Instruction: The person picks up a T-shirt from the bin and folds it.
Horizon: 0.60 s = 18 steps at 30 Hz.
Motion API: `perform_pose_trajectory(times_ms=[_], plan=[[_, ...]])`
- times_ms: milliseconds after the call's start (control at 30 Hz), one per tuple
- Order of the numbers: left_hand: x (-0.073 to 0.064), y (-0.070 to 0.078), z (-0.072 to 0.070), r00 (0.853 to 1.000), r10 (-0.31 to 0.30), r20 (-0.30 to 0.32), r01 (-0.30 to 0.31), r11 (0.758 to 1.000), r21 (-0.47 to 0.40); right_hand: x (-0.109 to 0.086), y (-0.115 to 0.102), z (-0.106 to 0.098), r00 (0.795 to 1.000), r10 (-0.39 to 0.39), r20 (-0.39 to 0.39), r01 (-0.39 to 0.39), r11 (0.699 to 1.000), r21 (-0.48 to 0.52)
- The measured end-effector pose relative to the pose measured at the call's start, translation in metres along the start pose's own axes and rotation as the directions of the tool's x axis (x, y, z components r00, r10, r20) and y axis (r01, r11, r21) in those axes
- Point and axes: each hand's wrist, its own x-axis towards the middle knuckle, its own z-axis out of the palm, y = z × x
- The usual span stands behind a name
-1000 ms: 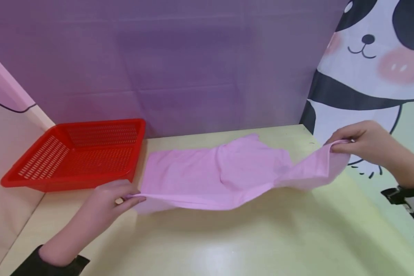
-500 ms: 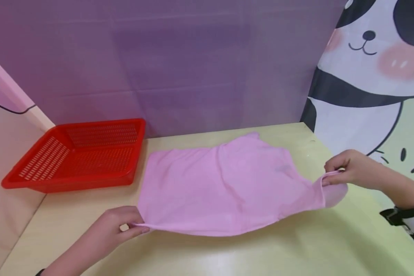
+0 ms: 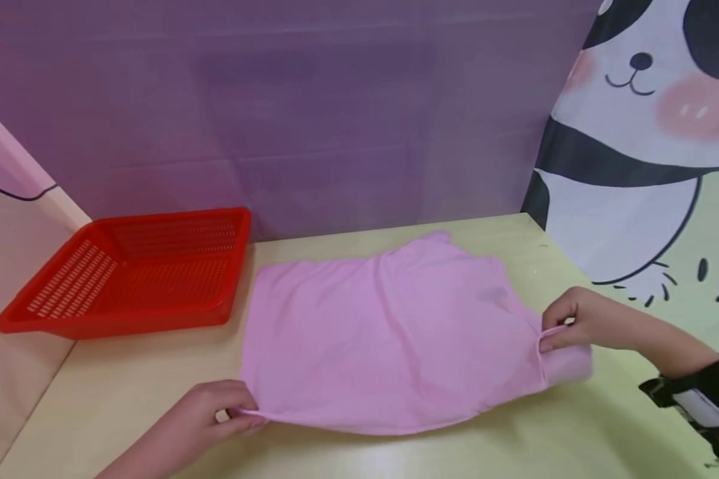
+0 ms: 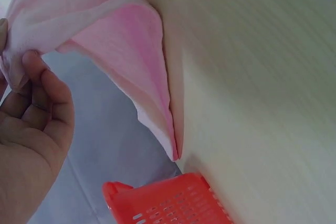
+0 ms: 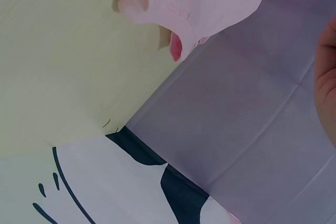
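Observation:
A pink T-shirt [image 3: 383, 339] lies spread over the table, its far part flat with a few creases and its near edge raised a little. My left hand [image 3: 210, 416] pinches the near left corner between thumb and fingers. At the near right, my right hand [image 3: 590, 322] pinches the cloth, and a fold of it hangs beyond the fingers. In the left wrist view the left hand [image 4: 37, 124] holds the pink fabric [image 4: 126, 51], whose layers part along the side. The right wrist view shows only an edge of the right hand [image 5: 326, 82] and the shirt's far end [image 5: 205, 3].
A red plastic basket [image 3: 230, 303] with slotted sides stands at the back left of the pale wooden table [image 3: 311, 459]. A purple backdrop [image 3: 335, 133] rises behind the table. On the right hangs a panda-print sheet [image 3: 623, 233].
Both hands have drawn the shirt's near edge toward me and lowered it. The right hand has also moved left. More of the shirt now lies flat; the basket stays put.

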Motion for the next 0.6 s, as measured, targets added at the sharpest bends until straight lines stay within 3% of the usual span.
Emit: perform_pose_trajectory(times_ms=[200,433,600], plan=[[0.014,-0.004,0.000,0.988,-0.154,-0.017,0.154,0.986,0.068,0.028,0.023,-0.003,0.990,0.128,-0.060,-0.131,0.990,-0.053],[0.037,-0.022,-0.003,0.939,-0.342,-0.028,0.342,0.925,0.164,0.059,0.073,-0.013,0.958,0.274,-0.085,-0.284,0.945,-0.162],[0.042,-0.044,0.000,0.898,-0.439,-0.017,0.432,0.875,0.218,0.073,0.102,-0.008,0.956,0.284,-0.078,-0.294,0.935,-0.200]])
